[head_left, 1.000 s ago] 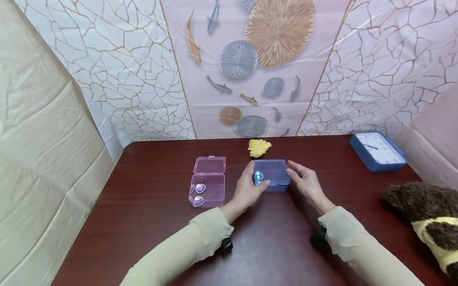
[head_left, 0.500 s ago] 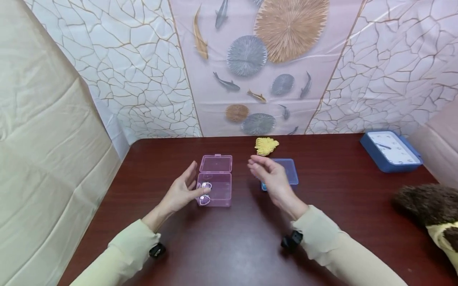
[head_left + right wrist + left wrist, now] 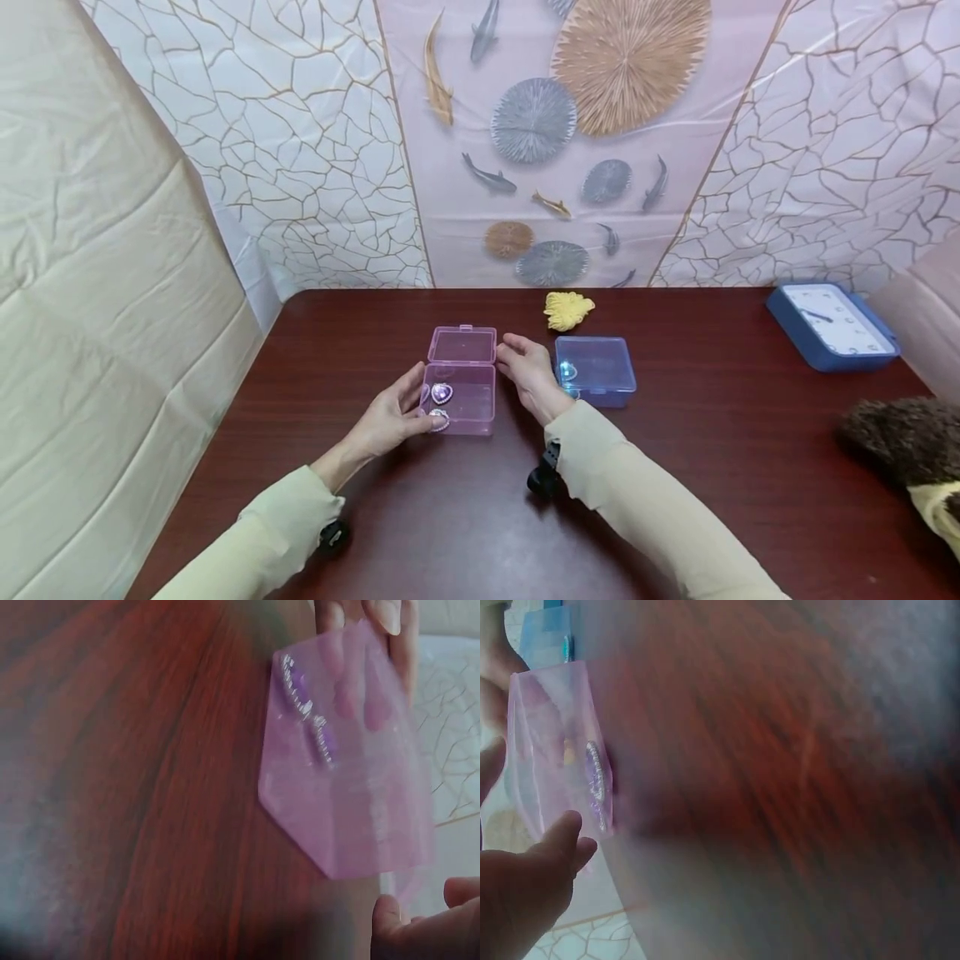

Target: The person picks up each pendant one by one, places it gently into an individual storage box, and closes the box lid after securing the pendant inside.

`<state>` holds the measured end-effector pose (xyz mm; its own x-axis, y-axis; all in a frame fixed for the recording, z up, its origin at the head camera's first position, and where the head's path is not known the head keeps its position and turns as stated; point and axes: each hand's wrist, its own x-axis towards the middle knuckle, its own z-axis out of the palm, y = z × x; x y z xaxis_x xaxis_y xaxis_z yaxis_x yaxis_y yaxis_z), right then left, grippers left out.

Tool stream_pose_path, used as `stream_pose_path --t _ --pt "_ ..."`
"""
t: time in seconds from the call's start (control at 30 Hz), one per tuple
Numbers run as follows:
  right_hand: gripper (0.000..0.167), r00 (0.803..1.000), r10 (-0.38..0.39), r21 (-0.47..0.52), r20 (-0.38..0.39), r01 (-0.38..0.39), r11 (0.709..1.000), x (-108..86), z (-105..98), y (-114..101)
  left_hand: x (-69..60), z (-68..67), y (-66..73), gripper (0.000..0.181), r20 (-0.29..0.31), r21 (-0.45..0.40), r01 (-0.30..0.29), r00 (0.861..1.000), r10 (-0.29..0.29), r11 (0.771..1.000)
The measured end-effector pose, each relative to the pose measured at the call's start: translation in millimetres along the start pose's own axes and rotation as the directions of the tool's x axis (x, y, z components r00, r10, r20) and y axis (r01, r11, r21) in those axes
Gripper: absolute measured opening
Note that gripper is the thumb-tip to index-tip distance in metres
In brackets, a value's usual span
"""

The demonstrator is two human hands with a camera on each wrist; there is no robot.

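A clear pink plastic box (image 3: 468, 400) lies on the table with its lid (image 3: 463, 345) folded open toward the back. Purple heart-shaped gems (image 3: 442, 393) with pale beaded edges sit in its left part. My left hand (image 3: 384, 425) holds the box's left side, thumb over the front-left corner and fingers along the side wall. Close to the hinge end on the right, my right hand (image 3: 531, 377) has its loosely bent fingertips beside the lid; whether they touch is unclear. A blue plastic box (image 3: 597, 367) stands right of that hand, lid down, with blue gems (image 3: 568, 372) inside.
A yellow yarn-like piece (image 3: 567, 311) lies behind the boxes. At the back right stands a blue-framed clock (image 3: 834, 325). Brown fluffy fabric (image 3: 903, 442) lies at the right edge. A patterned cloth wall (image 3: 465, 208) rises behind the dark red table (image 3: 360, 333).
Both hands have left the blue box and moved left to the pink box. The left hand arrived first; the right hand then crossed over to the pink box's right side.
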<state>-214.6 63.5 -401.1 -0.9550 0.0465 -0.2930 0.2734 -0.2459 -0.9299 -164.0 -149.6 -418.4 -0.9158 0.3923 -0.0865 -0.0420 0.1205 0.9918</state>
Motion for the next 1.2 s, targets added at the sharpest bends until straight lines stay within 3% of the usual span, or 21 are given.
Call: stream_pose_path --t 0.37,0.6,0.7,0.83,0.97,1.0,1.2 --pt "0.038 0.999 -0.002 -0.059 -0.050 -0.001 0.998 14.5 2.8 2.9 0.1 6.8 -2.3 0.085 -0.076 0.022 -0.012 0.997 0.014 1.000" --pt "0.028 0.989 -0.143 -0.112 -0.025 0.140 0.984 12.3 7.2 -3.6 1.5 7.3 -2.0 0.081 -0.121 0.050 -0.017 0.992 0.023 0.999" --pt "0.020 0.974 -0.224 -0.203 -0.001 0.220 0.954 6.5 7.9 -5.2 1.9 7.5 -1.4 0.081 -0.140 0.066 -0.016 0.990 0.025 0.998" --pt "0.013 0.943 -0.330 -0.346 0.040 0.323 0.881 -5.3 4.8 -3.0 2.8 8.9 -1.0 0.079 -0.173 0.079 -0.014 0.985 0.028 0.997" --pt "0.013 0.935 -0.346 -0.432 0.083 0.347 0.833 -19.7 -3.1 2.4 4.7 10.7 -2.0 0.077 -0.213 0.092 -0.011 0.977 0.031 0.996" --pt "0.015 0.938 -0.334 -0.435 0.093 0.340 0.834 -23.0 -5.7 4.0 5.6 11.2 -2.5 0.077 -0.219 0.099 -0.010 0.975 0.032 0.995" --pt "0.033 0.964 -0.204 -0.309 0.170 0.249 0.918 -40.0 -15.7 10.1 8.5 13.2 -2.8 0.078 -0.211 0.095 -0.028 0.976 0.047 0.995"
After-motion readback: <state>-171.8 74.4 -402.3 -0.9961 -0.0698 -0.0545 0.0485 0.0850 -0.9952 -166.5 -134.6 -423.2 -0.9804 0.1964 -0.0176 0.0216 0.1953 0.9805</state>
